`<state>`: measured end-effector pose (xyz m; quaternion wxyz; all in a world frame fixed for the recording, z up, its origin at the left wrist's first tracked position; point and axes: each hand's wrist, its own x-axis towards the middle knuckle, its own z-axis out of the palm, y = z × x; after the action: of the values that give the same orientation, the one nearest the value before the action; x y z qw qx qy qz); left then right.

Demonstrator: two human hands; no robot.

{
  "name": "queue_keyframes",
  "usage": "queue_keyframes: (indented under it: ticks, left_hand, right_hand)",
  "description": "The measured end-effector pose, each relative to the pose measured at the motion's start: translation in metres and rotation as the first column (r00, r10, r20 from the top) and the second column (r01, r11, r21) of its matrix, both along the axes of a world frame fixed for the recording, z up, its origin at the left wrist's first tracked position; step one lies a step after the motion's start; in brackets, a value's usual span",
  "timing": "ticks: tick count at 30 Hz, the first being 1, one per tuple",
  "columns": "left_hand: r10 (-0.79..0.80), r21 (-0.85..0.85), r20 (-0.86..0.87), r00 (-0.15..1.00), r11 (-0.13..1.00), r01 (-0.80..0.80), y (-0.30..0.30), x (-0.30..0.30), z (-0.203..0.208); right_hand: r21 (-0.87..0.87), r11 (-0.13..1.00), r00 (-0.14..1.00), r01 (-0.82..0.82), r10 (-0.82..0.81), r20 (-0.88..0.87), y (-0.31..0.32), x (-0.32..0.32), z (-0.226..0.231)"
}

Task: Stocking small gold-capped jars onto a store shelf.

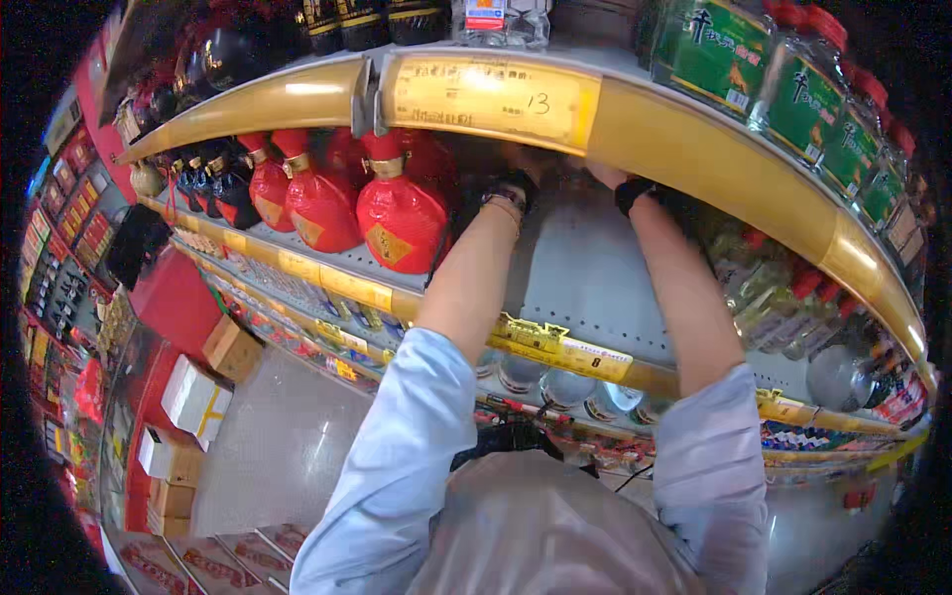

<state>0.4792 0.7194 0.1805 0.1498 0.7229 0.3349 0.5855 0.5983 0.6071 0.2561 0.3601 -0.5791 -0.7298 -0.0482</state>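
Both my arms reach deep into a grey perforated shelf (590, 283), under the yellow-edged shelf above. My left hand (529, 164) is in shadow at the back, with a dark band at its wrist; its fingers are hidden. A little to the right, my right hand (607, 176) shows only in part, and the upper shelf's edge covers its fingers. Whether either hand holds anything cannot be seen. Just left of my left forearm stands a round red bottle (404, 223) with a gold diamond label, the nearest of several. Clear bottles with red caps (783, 302) stand right of my right forearm.
Overhead, the yellow shelf edge (674, 99) curves across, carrying a price card (486, 96). Green-labelled jars (716, 55) stand on that upper shelf at the right. Lower shelves hold glass jars (568, 389). Cartons (196, 400) sit on the floor (283, 431) at the left.
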Motion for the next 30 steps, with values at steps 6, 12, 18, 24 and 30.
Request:
queue_keyframes:
  ticks: [6,12,18,24,30]
  left_hand:
    - [0.022,-0.007,0.038,0.999,1.000,-0.022,0.006,-0.002,-0.007]
    - [-0.194,-0.014,0.278,0.941,0.978,0.206,0.000,0.002,-0.012]
    - [-0.261,-0.072,0.333,0.906,0.951,0.301,0.008,0.000,-0.010]
    - [-0.277,-0.115,0.348,0.896,0.936,0.334,0.000,0.002,-0.008]
    - [-0.215,-0.101,0.317,0.924,0.961,0.258,0.000,-0.004,-0.014]
  right_hand:
    - [0.032,0.999,1.000,-0.012,0.012,-0.013,0.006,-0.006,-0.011]
    - [0.044,0.999,1.000,0.007,-0.006,-0.014,0.007,0.002,-0.014]
    - [0.056,0.998,1.000,-0.008,0.010,-0.023,0.009,-0.004,-0.012]
    - [0.066,0.998,1.000,0.006,-0.004,-0.024,0.009,-0.001,-0.013]
    - [0.082,0.996,0.999,0.019,-0.016,-0.033,0.011,-0.001,-0.015]
